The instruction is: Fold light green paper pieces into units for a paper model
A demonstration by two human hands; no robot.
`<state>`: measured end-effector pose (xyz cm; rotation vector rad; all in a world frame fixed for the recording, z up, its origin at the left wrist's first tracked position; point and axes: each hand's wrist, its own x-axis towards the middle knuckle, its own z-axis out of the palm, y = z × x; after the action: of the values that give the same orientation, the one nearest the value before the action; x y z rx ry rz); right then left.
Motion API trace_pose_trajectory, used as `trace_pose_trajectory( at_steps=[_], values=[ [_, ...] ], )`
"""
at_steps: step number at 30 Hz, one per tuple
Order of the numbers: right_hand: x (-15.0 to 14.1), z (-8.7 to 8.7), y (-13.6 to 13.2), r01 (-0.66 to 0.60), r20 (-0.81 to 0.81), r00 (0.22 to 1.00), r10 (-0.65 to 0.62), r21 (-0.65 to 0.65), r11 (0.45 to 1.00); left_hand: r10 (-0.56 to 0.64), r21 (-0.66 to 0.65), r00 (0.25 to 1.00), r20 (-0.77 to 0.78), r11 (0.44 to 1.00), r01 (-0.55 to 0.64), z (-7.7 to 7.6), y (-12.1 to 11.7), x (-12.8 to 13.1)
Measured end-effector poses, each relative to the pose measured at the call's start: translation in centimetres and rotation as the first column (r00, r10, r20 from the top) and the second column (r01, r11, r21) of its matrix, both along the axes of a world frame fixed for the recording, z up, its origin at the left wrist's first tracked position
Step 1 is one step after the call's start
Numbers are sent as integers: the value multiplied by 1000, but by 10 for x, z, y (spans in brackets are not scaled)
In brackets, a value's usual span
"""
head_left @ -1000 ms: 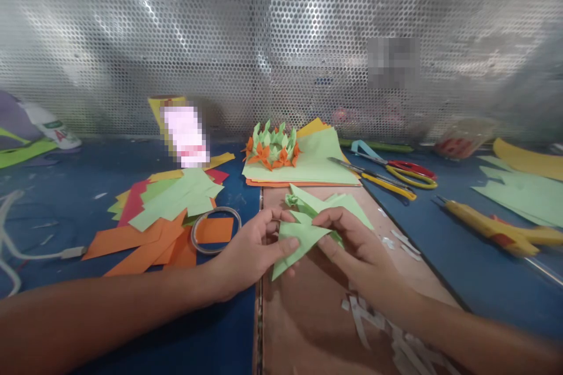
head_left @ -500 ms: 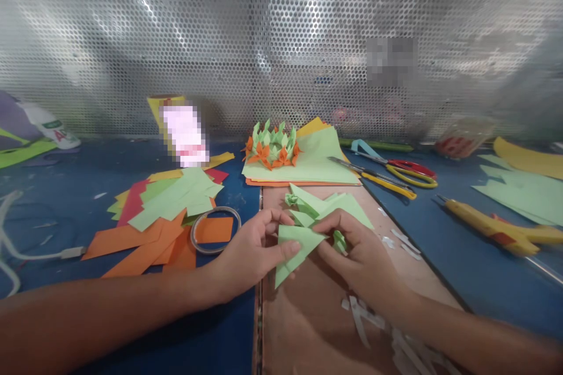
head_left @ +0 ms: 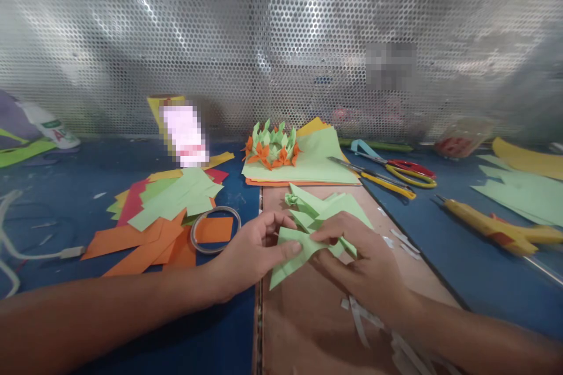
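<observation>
A folded light green paper (head_left: 288, 261) is pinched between my two hands above the brown board (head_left: 303, 328). My left hand (head_left: 259, 246) grips its left side, thumb lying on top. On its right edge, my right hand (head_left: 358, 246) closes thumb and fingers, which hide part of the fold. Just behind my fingers lie more folded green paper pieces (head_left: 323, 205), one with a small curled green piece (head_left: 291, 199) beside it. Farther back, a ring of green and orange folded paper (head_left: 275, 147) rests on a stack of coloured sheets (head_left: 325, 155).
To the left are orange strips (head_left: 127, 240), mixed paper pieces (head_left: 176, 196), a tape roll (head_left: 215, 209) and a white cable (head_left: 39, 255). At right lie scissors (head_left: 409, 173), a yellow-handled cutter (head_left: 387, 183), a yellow glue gun (head_left: 497, 225) and white scraps (head_left: 365, 316).
My right hand has shifted slightly left, its fingers now farther over the green paper's edge. The paper's lower tip has moved a little left. The other things stay put.
</observation>
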<state>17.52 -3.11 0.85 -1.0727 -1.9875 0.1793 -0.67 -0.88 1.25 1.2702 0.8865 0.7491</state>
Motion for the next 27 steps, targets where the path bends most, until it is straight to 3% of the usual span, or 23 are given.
trace_pose_trajectory(
  at_steps=[5, 11, 14, 27],
  values=[
    [1, 1, 0, -83, 31, 996, 82, 34, 996, 14, 40, 1000, -24, 999, -13, 0, 0, -1],
    [0, 1, -2, 57, -36, 998, -59, -57, 997, 25, 85, 999, -37, 996, -22, 3, -1, -1],
    [0, 1, -3, 35, -32, 999, -37, -52, 998, 20, 57, 999, -41, 998, -18, 2, -1, -1],
    [-1, 4, 2, -144, 72, 989, 132, 217, 965, -4, 46, 1000, -25, 999, 5, -2, 1, -1]
  ],
)
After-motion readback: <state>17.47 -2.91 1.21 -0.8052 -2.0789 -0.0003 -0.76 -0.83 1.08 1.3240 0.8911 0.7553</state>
